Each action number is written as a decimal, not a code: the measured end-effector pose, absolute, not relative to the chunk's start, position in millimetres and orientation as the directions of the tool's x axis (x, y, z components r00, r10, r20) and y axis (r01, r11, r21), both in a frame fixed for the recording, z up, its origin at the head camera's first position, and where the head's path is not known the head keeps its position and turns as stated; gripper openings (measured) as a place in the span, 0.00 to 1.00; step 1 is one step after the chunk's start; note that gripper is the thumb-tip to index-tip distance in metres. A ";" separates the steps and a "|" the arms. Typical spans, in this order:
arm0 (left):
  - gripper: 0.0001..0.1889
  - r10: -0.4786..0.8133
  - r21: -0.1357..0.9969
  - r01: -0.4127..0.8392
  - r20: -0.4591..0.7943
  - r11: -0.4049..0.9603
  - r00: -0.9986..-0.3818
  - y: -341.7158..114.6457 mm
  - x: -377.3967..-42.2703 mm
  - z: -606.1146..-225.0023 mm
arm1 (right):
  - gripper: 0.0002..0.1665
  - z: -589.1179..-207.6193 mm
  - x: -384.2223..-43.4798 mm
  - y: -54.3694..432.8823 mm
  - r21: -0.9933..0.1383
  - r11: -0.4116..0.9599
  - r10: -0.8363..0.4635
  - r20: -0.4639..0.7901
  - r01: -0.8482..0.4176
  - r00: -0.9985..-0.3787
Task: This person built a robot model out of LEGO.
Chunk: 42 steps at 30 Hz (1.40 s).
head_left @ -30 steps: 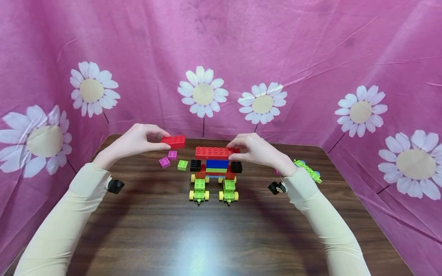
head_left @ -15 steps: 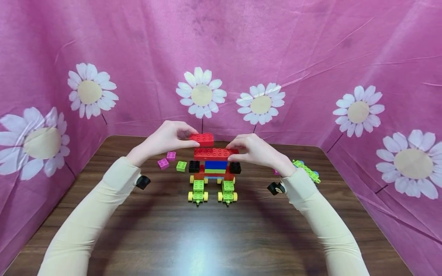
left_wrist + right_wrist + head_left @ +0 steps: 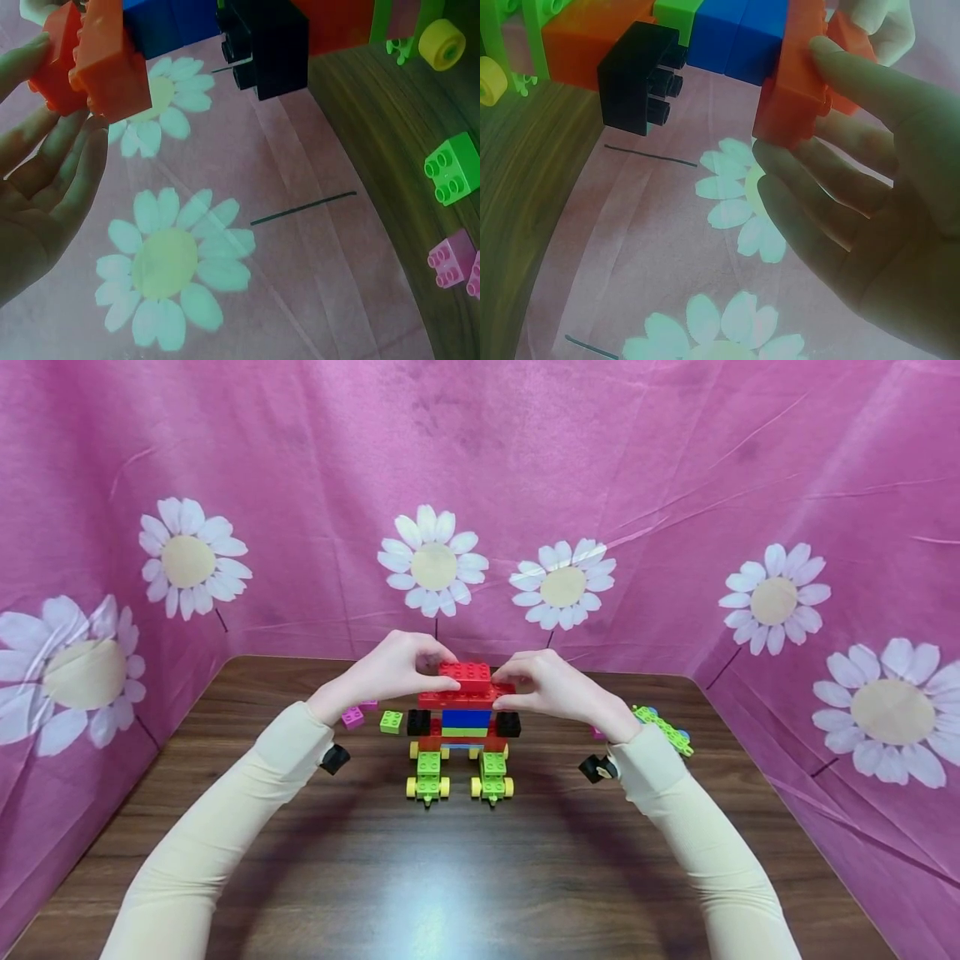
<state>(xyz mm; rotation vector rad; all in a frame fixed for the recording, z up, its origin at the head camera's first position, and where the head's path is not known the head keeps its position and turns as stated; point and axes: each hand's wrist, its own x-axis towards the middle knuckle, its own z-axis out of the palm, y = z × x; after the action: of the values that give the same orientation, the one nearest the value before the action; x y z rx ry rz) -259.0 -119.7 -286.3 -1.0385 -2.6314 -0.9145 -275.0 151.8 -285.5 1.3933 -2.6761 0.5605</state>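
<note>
A toy-brick figure stands mid-table on two green wheeled bases [image 3: 428, 768]. Above them come red bricks, a blue brick [image 3: 465, 720] and black bricks [image 3: 418, 722] at both sides. A long red brick [image 3: 435, 700] lies across the top. My left hand [image 3: 397, 670] pinches a shorter red brick [image 3: 468, 675] over the long brick's middle. Studs show between the two in the left wrist view; whether they are fully joined, I cannot tell. My right hand [image 3: 551, 687] grips the long brick's right end, thumb on one face and fingertips on the other in the right wrist view.
Left of the figure lie a loose green brick [image 3: 391, 721] and pink bricks [image 3: 352, 717], partly behind the left wrist. To the right is a green wheeled base [image 3: 663, 728], near a mostly hidden pink piece [image 3: 597, 732]. A pink flowered cloth [image 3: 480, 460] hangs behind the table.
My left hand has carried the shorter red brick rightward from beside the figure and lowered it onto the long red brick's middle. My right hand has kept its grip on the long brick's right end.
</note>
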 end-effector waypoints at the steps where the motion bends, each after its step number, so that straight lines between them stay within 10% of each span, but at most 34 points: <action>1: 0.16 0.566 0.485 0.667 0.360 0.566 -0.742 -119.1 -259.0 -286.6 | 0.20 -285.4 -275.0 152.2 -0.283 0.521 -0.778 0.231 -0.805 -0.585; 42: 0.18 0.581 0.584 0.590 0.233 0.557 -0.780 -121.9 -254.9 -290.1 | 0.22 -279.2 -271.6 140.9 -0.290 0.487 -0.792 0.252 -0.824 -0.556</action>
<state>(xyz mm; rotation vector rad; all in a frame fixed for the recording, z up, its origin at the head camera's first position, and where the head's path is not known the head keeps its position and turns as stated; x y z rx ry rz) -254.9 -121.9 -290.1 -1.0381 -2.7608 -1.0436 -271.6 140.9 -279.2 1.4356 -2.6353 0.5857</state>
